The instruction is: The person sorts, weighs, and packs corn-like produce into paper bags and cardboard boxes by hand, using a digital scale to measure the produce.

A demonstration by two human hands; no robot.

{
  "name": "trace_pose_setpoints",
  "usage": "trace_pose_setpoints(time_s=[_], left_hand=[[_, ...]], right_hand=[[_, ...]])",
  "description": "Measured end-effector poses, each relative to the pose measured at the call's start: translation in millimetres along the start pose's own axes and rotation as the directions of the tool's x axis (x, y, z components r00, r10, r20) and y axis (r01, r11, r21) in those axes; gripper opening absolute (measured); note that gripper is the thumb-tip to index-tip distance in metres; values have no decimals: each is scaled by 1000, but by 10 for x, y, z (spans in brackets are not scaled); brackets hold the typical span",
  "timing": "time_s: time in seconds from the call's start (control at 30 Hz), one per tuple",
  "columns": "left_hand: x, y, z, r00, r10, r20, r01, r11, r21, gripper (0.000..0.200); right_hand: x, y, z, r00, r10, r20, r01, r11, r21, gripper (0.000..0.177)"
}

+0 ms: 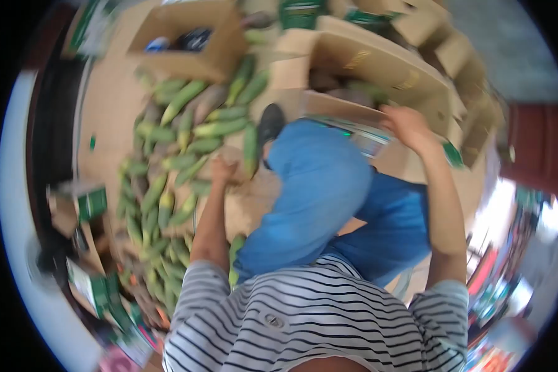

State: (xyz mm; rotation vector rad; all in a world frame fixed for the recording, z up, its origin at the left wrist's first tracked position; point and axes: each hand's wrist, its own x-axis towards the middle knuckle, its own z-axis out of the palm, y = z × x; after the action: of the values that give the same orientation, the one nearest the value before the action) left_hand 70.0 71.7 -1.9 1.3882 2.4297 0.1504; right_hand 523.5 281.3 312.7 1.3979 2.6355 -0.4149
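My left hand [224,168] is low over the floor beside a pile of long green radish-like vegetables [220,128]. Its fingers are a little apart, and I see nothing held in them. One long green vegetable [250,150] lies just right of that hand. On the other side, my right hand [409,127] has its fingers closed at the near wall of an open cardboard box [347,110]. Inside that box are several brownish and green vegetables [353,93], blurred. A scale with a green lit display [369,144] stands against the box, partly hidden by my knee.
Another open carton [189,62] with dark and blue items stands behind the pile. More cardboard boxes [465,74] line the back right. Green-and-white cartons [93,273] stand at the left. A reddish-brown cabinet [542,149] is at the far right.
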Motion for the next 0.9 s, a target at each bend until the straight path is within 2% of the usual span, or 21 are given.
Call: trace_pose_setpoints(time_s=[0.03,0.1,0.2,0.3,0.37,0.4,0.47,0.53,0.6,0.67,0.73,0.77,0.8,0.87,0.9], left_hand=[[-75,-79,103,933,6,359,-6,1000,0,62],[-294,-131,289,843,-118,524,251,949,-189,62],[-496,343,-30,917,-209,341,244,968,-61,59],[-459,437,-91,956,-166,243,192,977,-90,50],[-398,365,-150,992,-76,-101,76,997,4,49],[-361,331,-181,964,-10,-264,29,997,66,48],[-194,159,-487,908,-110,-404,137,990,36,51],[56,-117,-628,716,-344,-607,403,914,-42,66],[275,-300,-972,653,-660,-371,597,750,-283,79],[703,-952,-748,636,-772,-18,770,635,-55,90],[849,-1441,-469,611,-766,201,773,524,-357,88],[837,-1293,-465,560,-772,300,739,301,-603,83],[808,-1166,-510,517,-748,416,647,23,-762,77],[787,-983,-571,367,-851,375,625,-72,-777,63],[691,-918,-597,408,-815,411,577,-119,-808,57]], right_hand=[[38,-6,-28,999,-11,47,12,999,-29,24],[105,-149,-95,999,-4,47,4,1000,12,24],[119,-246,-170,992,56,116,-59,998,24,25],[102,-195,-101,999,27,37,-28,999,34,25],[90,-179,-80,1000,9,11,-9,998,58,24],[88,-185,-82,1000,2,-2,-2,998,69,24],[112,-251,-139,997,43,67,-46,998,42,25],[134,-299,-155,991,78,112,-83,996,37,28],[132,-303,-183,985,110,136,-117,992,49,33],[137,-133,-68,993,36,113,-33,999,-26,32],[120,-121,-58,999,-17,43,18,1000,-7,32],[112,-172,-112,998,7,62,-8,1000,11,32],[115,-206,-151,997,23,80,-26,999,38,32],[98,-159,-126,994,42,98,-46,998,31,32],[106,-133,-106,993,43,109,-47,998,36,31]])
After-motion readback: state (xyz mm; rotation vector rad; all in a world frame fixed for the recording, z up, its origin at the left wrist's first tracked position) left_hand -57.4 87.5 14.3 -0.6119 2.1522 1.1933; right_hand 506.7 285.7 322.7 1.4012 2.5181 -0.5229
